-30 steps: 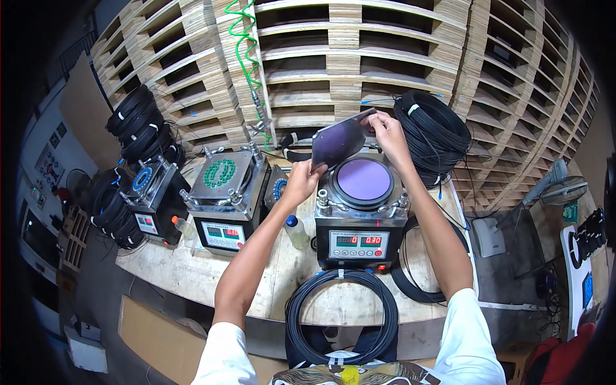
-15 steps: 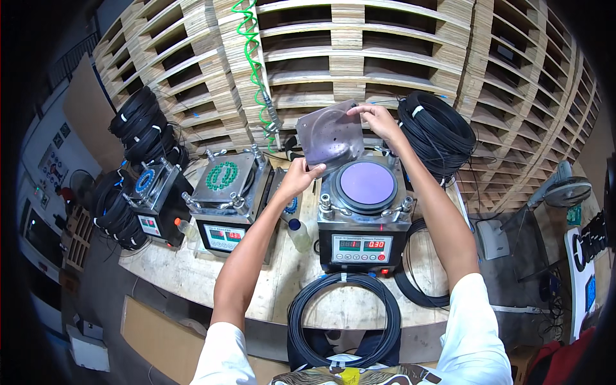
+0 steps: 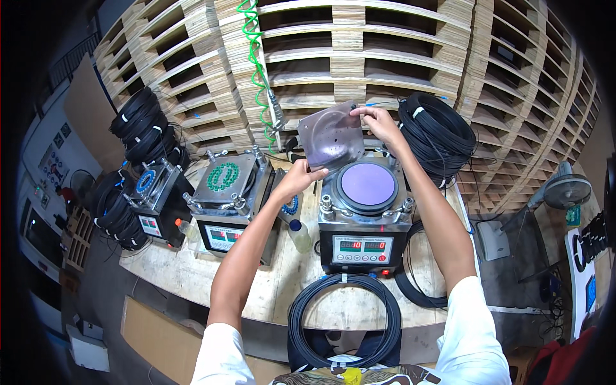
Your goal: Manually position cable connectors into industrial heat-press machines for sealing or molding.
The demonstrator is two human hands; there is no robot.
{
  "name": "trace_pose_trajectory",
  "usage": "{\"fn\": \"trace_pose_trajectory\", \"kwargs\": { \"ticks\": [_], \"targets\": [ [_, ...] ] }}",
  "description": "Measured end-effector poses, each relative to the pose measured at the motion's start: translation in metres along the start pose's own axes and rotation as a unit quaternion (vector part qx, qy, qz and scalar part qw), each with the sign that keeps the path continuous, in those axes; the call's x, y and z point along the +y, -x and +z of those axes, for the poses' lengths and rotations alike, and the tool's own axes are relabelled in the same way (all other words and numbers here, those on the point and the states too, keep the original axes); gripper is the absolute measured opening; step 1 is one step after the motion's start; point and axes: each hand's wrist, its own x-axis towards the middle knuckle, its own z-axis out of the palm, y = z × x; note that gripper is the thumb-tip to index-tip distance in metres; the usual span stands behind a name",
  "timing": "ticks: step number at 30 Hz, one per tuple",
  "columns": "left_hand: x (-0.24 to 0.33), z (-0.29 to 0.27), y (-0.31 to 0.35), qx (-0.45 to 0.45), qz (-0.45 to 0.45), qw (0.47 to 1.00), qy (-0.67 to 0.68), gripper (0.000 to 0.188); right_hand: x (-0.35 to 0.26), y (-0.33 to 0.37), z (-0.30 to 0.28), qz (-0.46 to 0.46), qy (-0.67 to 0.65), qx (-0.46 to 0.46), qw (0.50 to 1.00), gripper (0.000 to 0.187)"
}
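A square grey metal plate [image 3: 333,136] with a round mark on its face is tilted up over the back of a bench-top polishing machine [image 3: 364,226]. My left hand [image 3: 299,180] pinches its lower left corner. At its upper right corner, my right hand [image 3: 380,126] grips the edge between thumb and fingers. Below the plate, a round purple pad [image 3: 368,183] lies exposed on the machine's turntable. Clamp posts stand at the machine's corners, and its front panel [image 3: 360,249] shows lit digits.
A second machine [image 3: 235,183] with a ring of green connectors and a smaller one [image 3: 154,199] with blue connectors stand left. A bottle [image 3: 299,235] is beside my left forearm. Black cable coils [image 3: 436,138] lie behind right and another [image 3: 296,314] at the front edge. Wooden pallets [image 3: 359,58] rise behind.
The plate and both hands have shifted very slightly to the right, with the grip unchanged. The digits on the machine's panel have changed.
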Motion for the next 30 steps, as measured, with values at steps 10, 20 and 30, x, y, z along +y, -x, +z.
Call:
{"fn": "trace_pose_trajectory", "kwargs": {
  "ticks": [10,20,30],
  "targets": [
    [0.037,-0.127,-0.03,-0.159,0.006,0.938,-0.309,0.063,-0.002,0.013,-0.016,0.041,0.011,-0.062,0.997,0.041],
    [-0.026,-0.232,-0.156,0.094,-0.089,0.974,-0.186,0.054,-0.029,0.072,-0.034,0.079,0.004,-0.091,0.993,0.031],
    [-0.006,-0.215,-0.16,0.137,-0.059,0.987,-0.052,0.049,-0.024,0.087,-0.067,0.092,-0.025,-0.031,0.995,0.029]
  ]
}}
